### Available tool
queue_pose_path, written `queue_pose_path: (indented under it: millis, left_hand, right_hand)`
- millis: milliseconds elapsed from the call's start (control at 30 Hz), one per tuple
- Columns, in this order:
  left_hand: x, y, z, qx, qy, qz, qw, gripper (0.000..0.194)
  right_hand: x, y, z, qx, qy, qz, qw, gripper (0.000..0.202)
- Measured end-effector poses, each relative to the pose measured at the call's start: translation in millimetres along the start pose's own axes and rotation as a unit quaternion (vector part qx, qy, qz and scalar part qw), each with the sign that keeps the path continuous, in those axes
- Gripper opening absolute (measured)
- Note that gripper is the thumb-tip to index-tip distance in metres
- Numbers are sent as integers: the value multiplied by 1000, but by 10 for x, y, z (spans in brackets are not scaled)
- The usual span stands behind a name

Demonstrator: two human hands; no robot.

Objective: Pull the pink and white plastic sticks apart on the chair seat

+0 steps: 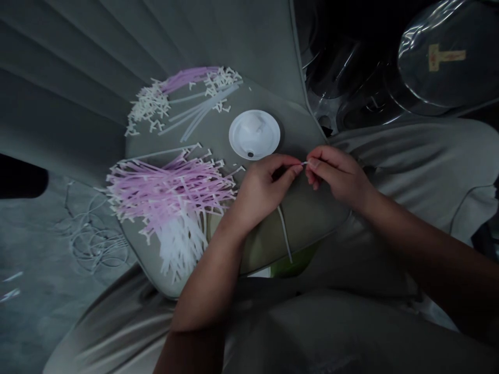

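My left hand (262, 188) pinches a thin white tube (285, 234); its free tail hangs down below the palm over the seat edge. Facing it, my right hand (336, 174) is closed, fingertips pressed around a small white end piece (305, 163) that meets the left fingertips. Whether that piece is separate from the tube is hidden by the fingers. Just beyond my hands sits a white round dish (254, 136) with a dark hole near its front rim. Left of my left hand lies a heap of pink tubes with white T-shaped ends (171, 187), beside a bundle of white tubes (182, 244).
Further back on the grey padded seat (218, 127) are small white T connectors (150, 109), pink tubes (189, 78) and loose pale tubes (202, 111). Coiled thin tubing (97, 244) lies on the floor at left. A shiny round lid with tape (448, 78) stands at upper right.
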State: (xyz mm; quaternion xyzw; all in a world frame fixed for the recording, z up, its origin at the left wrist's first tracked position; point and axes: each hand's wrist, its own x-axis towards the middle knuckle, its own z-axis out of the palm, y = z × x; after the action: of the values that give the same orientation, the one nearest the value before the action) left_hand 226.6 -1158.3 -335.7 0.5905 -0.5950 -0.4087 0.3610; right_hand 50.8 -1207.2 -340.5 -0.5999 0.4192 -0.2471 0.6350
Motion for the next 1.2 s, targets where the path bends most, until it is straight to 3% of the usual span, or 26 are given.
queue_pose_path:
  millis: [1200]
  left_hand:
    - [24, -41, -21, -21, -14, 16, 1000, 17]
  right_hand:
    - [1, -55, 0, -54, -28, -11, 998, 17]
